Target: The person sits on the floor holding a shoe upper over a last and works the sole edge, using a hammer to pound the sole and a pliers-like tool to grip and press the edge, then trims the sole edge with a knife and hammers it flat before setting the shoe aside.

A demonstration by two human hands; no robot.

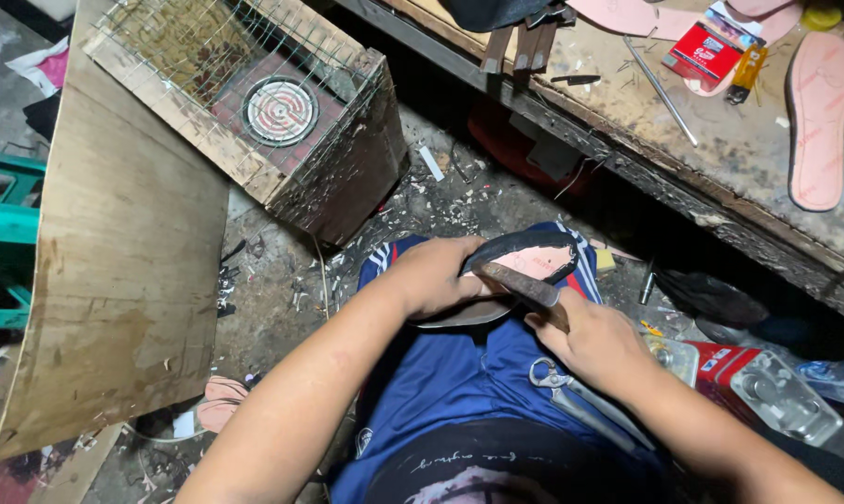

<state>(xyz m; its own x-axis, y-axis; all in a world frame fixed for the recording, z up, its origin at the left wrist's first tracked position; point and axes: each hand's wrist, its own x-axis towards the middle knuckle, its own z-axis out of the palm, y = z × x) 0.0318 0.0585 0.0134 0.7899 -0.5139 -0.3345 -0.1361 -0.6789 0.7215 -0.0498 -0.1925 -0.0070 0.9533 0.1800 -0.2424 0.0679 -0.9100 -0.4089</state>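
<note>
We see the wooden surface [720, 140] edging the upper right and a wire-topped wooden box [282, 121] upper left, littered floor open between them. Over the lap, our left hand [431, 275] grips a shoe sole [520, 252], while our right hand [594, 341] is closed around a blade tool [524, 285] laid against its rim.

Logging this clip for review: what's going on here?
A seated person works on a shoe sole over their lap. The left hand grips the sole, and the right hand presses a rusty tool against its edge. Scissors lie on the lap. More pink soles rest on the workbench, and a wire-topped wooden box stands on the floor.
</note>
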